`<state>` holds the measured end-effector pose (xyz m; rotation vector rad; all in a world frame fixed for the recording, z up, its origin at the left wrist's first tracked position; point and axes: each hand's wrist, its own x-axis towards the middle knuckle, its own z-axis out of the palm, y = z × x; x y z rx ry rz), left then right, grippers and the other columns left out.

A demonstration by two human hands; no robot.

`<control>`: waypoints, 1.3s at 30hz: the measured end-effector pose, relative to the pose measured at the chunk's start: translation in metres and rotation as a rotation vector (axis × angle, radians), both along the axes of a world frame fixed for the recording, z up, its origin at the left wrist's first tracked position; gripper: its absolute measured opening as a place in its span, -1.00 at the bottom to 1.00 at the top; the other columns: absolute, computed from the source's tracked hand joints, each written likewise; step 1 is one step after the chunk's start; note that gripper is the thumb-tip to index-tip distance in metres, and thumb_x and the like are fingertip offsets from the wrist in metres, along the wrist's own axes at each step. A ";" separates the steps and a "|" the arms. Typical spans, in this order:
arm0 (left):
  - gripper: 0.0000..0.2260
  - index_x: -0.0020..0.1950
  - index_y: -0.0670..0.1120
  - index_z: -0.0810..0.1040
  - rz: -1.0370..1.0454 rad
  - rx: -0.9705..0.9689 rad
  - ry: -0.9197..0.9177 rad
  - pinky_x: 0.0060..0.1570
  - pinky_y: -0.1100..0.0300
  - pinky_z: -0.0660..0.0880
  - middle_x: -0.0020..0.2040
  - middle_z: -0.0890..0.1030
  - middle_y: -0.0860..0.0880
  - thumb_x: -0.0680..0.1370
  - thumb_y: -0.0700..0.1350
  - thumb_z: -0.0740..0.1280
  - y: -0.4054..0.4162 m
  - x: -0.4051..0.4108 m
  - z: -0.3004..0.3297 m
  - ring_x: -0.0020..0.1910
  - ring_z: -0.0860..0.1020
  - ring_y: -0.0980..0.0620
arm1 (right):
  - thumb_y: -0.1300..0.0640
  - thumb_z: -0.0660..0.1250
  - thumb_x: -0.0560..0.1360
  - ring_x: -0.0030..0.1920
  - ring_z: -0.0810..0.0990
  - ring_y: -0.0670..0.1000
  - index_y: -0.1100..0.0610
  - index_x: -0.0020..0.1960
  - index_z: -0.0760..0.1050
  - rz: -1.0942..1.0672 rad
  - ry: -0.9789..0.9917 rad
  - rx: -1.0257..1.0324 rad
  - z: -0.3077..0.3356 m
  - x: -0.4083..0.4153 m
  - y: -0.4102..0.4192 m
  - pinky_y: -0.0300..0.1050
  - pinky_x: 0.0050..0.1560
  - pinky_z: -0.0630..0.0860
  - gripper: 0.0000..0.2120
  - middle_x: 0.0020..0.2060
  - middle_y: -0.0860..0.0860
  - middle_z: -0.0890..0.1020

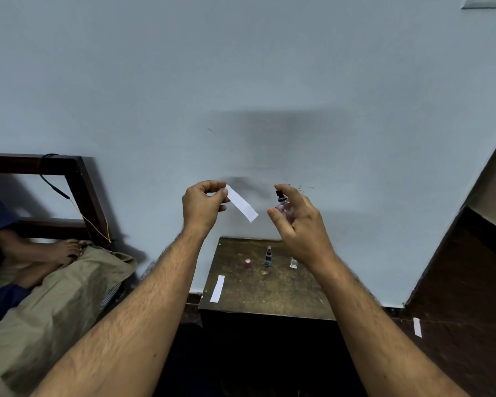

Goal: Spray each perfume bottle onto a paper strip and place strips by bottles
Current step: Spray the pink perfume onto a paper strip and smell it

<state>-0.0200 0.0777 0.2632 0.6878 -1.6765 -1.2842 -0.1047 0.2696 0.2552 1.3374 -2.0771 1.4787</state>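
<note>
Perfume bottle with faint pink liquid gripped in my right hand, forefinger on its black sprayer, paper strip pinched in my left hand just left of it, both raised above the wooden table, blue bottle, clear bottle, pink cap standing there, second strip lying near-left.

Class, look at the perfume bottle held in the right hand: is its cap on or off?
Off. The bottle in the right hand shows its bare black spray nozzle, forefinger above it. A pink cap stands on the table.
</note>
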 end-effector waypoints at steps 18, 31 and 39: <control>-0.87 0.06 -0.17 0.66 -0.014 0.014 0.016 -0.22 0.18 0.64 -0.06 0.68 -0.09 0.53 -0.27 0.39 -0.002 -0.006 0.003 -0.21 0.69 0.03 | 0.05 0.34 0.51 -0.15 0.59 0.02 0.00 0.29 0.46 -0.077 0.123 0.023 0.000 -0.001 -0.003 -0.06 -0.15 0.58 -0.65 -0.05 0.02 0.56; -0.86 0.07 -0.18 0.66 -0.015 0.017 0.001 -0.18 0.13 0.66 -0.05 0.68 -0.10 0.53 -0.26 0.40 0.000 -0.008 -0.001 -0.18 0.69 0.00 | 0.07 0.34 0.53 -0.19 0.56 -0.04 0.03 0.31 0.44 -0.079 0.127 0.023 0.000 -0.001 0.002 -0.11 -0.16 0.57 -0.64 -0.03 0.01 0.56; -0.86 0.06 -0.18 0.67 -0.016 0.014 -0.004 -0.20 0.15 0.65 -0.06 0.68 -0.10 0.53 -0.27 0.40 0.000 -0.009 -0.002 -0.22 0.69 0.03 | 0.07 0.35 0.53 -0.16 0.59 -0.01 0.02 0.31 0.44 -0.087 0.129 0.000 0.001 -0.002 0.003 -0.15 -0.15 0.54 -0.64 0.00 0.03 0.57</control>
